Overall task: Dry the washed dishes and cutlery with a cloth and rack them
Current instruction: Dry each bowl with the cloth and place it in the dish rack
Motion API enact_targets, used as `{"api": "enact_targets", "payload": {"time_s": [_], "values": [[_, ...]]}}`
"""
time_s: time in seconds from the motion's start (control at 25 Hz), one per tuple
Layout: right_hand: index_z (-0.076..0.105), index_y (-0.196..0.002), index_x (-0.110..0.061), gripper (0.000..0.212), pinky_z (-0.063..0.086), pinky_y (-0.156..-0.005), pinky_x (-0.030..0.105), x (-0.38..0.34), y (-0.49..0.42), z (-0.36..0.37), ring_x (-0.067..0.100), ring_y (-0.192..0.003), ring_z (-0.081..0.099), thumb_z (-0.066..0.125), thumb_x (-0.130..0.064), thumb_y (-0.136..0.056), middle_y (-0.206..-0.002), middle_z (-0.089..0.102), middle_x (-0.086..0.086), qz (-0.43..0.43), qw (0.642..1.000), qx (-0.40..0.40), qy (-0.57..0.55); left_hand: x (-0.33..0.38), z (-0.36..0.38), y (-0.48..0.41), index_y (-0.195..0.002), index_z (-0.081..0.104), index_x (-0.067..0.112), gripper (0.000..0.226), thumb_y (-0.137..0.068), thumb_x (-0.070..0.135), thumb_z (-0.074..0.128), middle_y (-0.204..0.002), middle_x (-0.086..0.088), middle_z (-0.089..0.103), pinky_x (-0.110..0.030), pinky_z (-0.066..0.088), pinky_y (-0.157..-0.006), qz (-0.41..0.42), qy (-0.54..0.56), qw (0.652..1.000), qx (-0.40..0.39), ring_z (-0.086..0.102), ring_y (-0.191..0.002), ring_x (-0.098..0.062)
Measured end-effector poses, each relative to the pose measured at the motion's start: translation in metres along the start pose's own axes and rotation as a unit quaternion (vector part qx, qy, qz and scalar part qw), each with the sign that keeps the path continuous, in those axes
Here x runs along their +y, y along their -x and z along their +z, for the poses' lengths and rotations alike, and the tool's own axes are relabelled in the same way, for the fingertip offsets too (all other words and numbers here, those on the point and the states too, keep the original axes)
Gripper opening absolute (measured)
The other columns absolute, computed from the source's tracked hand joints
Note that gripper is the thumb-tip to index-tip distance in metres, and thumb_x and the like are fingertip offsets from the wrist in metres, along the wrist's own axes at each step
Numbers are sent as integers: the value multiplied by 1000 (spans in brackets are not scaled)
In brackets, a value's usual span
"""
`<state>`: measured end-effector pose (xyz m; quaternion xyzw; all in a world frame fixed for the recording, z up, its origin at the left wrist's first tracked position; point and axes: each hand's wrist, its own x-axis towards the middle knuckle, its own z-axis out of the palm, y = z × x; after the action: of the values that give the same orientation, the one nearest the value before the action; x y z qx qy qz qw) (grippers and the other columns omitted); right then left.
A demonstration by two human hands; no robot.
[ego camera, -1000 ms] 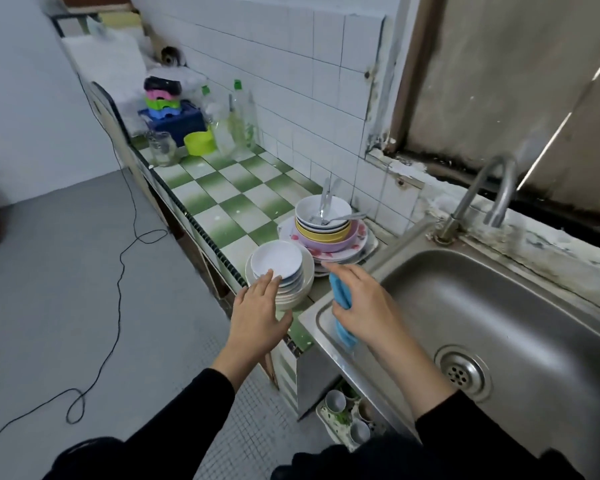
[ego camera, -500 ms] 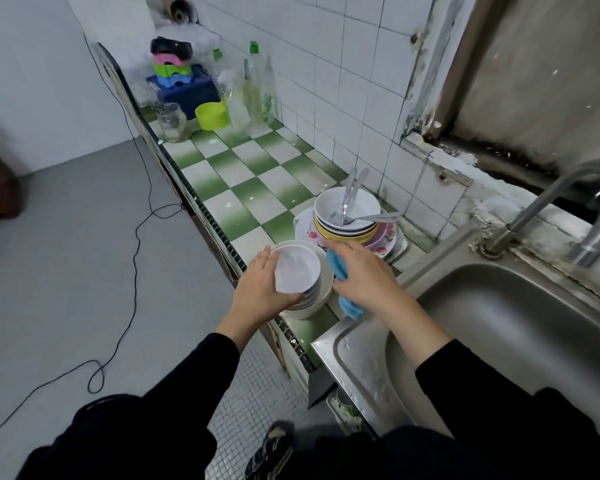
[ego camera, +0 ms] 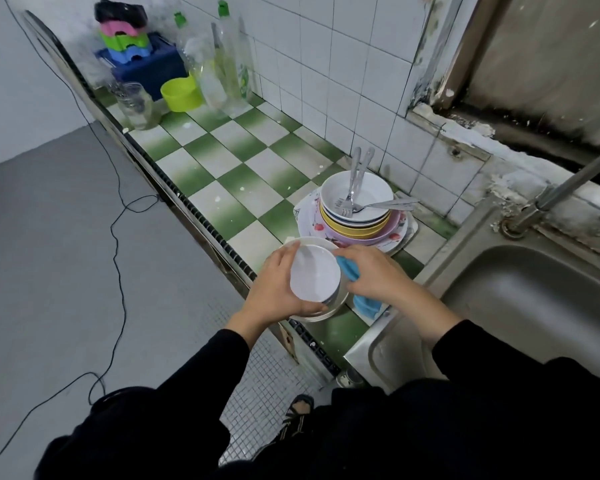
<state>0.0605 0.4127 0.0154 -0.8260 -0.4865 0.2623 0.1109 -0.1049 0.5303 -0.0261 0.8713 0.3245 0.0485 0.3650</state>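
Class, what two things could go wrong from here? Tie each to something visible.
The left hand grips the small white bowl over the white stack at the counter edge; a slip could knock dishes off.
Forks lean in the top bowl of the tall stack; the blue cloth in the right hand could catch them.

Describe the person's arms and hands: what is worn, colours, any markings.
Both arms are covered by long black sleeves, the left sleeve and right sleeve both ending at the wrist. The fabric is plain, with no visible logo or pattern. The left hand and right hand are bare, with no gloves, and no ring, watch or bracelet shows.
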Motion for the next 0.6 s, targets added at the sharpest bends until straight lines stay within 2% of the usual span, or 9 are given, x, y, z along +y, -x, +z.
{"api": "enact_targets", "payload": {"time_s": [0.12,0.28,0.44,0.52,0.6], "values": [[44,-144,-22,71,41,-106,41,2,-4,3,22,-130,45,72,-11,-80,-143,47,1,14,999,2,-38,-4,4,0,-150,26,23,126,-42,73,67,-140,-6,39,-42,34,-109,41,6,998,44,36,-130,-23],[50,-139,-19,69,39,-105,33,4,-3,-1,20,-129,47,74,-4,-76,-139,52,2,17,989,14,-149,-4,7,1,-149,27,28,120,-45,68,72,-138,-3,37,-43,40,-105,70,38,994,77,38,-126,-19],[53,-136,-22,69,40,-107,35,4,-7,-13,18,-125,49,75,-1,-74,-135,55,0,18,971,30,-237,5,-3,-4,-147,24,32,116,-48,64,76,-136,5,31,-28,39,-102,101,84,985,111,33,-125,-5],[54,-133,-24,68,41,-106,34,2,-10,-18,15,-124,49,76,0,-74,-133,55,-2,8,966,38,-257,8,-10,-8,-148,19,28,121,-48,61,78,-138,3,31,-16,32,-102,115,89,982,118,29,-124,0],[53,-131,-24,67,42,-104,31,0,-11,-23,13,-121,50,78,-1,-74,-130,55,-3,-2,960,42,-276,9,-16,-12,-150,16,21,128,-48,51,86,-142,-3,31,-12,27,-101,119,85,980,134,25,-124,2]]}}
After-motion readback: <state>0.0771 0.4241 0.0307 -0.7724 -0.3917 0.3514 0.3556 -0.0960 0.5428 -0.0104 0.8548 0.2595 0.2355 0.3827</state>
